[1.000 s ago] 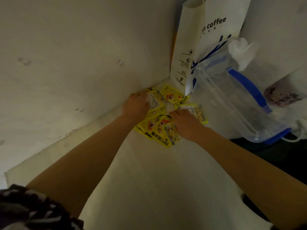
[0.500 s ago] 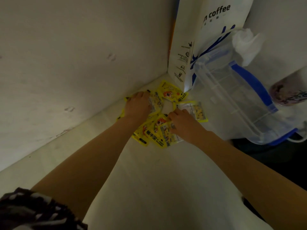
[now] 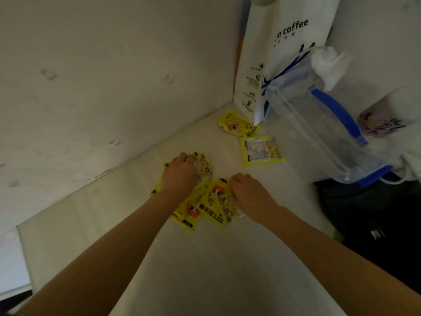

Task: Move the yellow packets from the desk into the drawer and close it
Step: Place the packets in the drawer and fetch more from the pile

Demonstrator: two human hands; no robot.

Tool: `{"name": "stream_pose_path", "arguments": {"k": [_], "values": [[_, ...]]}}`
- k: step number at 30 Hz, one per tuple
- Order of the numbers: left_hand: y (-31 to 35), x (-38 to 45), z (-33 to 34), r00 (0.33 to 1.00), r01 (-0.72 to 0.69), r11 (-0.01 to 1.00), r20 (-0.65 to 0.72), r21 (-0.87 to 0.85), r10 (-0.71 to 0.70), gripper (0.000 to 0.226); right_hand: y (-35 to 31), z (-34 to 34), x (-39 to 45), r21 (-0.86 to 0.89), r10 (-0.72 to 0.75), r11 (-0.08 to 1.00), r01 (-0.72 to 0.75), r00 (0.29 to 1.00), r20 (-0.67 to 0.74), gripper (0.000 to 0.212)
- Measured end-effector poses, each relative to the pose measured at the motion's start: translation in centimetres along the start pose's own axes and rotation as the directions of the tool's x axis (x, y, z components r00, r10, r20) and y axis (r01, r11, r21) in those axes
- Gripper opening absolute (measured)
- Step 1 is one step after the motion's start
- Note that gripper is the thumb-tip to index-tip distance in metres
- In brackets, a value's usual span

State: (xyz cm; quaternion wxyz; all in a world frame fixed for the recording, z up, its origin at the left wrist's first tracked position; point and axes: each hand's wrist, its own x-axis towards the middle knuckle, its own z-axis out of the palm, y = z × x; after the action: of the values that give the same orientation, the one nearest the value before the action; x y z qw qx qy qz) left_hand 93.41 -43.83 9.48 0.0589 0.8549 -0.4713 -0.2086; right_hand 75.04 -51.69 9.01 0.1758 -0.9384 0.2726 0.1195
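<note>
A cluster of yellow packets (image 3: 205, 201) is gathered on the table (image 3: 205, 270), overlapping one another, roughly at the centre of the head view. The left hand (image 3: 180, 176) is laid over the cluster's 10 o'clock side, fingers curled down onto a packet there; whether that packet is actually pinched cannot be told. The right hand (image 3: 248, 195) is set at the cluster's 3 o'clock edge, its grip curled on the packet margin; the fingertips are hidden, so a true pinch cannot be confirmed.

Two stray packets are left apart from the cluster, toward 1 o'clock: one face-up packet (image 3: 237, 124) touching the foot of the white paper bag (image 3: 273, 65), and one face-down packet (image 3: 262, 150) just beside it, near the clear plastic container (image 3: 323, 128) with blue trim. A cup (image 3: 380, 122) is seen at 3 o'clock beyond the container.

The drawer is not in view.

Probable faults from this state:
- The two stray packets may be overlooked if only the cluster is lifted.
- Slippery, overlapping packets may fan out and drop if the stack is gripped at one edge only.
- The bag may be knocked over when the packet at its foot is reached for.
</note>
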Motion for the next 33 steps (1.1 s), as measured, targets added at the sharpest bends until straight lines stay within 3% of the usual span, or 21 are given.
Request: {"name": "stream_pose_path", "arguments": {"k": [6,11,16,19,23,28,33], "values": [[-0.9,-1.6,-1.5,0.995,0.056,0.98,-0.072,-0.189,-0.07,0.052,1.2,-1.2,-0.6,0.014,0.061,0.998,-0.061,0.998,-0.016,0.009],[-2.0,-2.1,-3.0,0.985,0.141,0.917,-0.039,-0.374,-0.168,0.035,2.0,-3.1,-0.4,0.405,0.197,0.899,-0.167,0.98,-0.032,0.012],[-4.1,-1.6,-4.7,0.972,0.233,0.832,0.101,-0.503,-0.211,0.031,3.5,-4.8,2.0,0.599,0.4,0.721,-0.349,0.915,0.052,0.034],[-4.4,-0.9,-5.1,0.969,0.246,0.802,0.13,-0.545,-0.21,0.032,4.8,-5.7,4.8,0.557,0.435,0.726,-0.402,0.897,0.081,0.028],[-4.2,0.5,-4.8,0.974,0.218,0.88,0.148,-0.422,-0.17,0.038,5.6,-7.2,8.3,0.521,0.456,0.749,-0.411,0.889,0.045,0.024],[-4.3,2.2,-3.8,0.987,0.132,0.958,0.124,-0.256,-0.102,0.033,5.4,-8.3,12.4,0.429,0.389,0.841,-0.33,0.92,-0.054,0.022],[-4.0,3.3,-3.4,0.989,0.086,0.981,0.137,-0.177,-0.062,0.04,5.3,-7.0,14.2,0.246,0.302,0.927,-0.282,0.952,-0.048,0.016]]}}
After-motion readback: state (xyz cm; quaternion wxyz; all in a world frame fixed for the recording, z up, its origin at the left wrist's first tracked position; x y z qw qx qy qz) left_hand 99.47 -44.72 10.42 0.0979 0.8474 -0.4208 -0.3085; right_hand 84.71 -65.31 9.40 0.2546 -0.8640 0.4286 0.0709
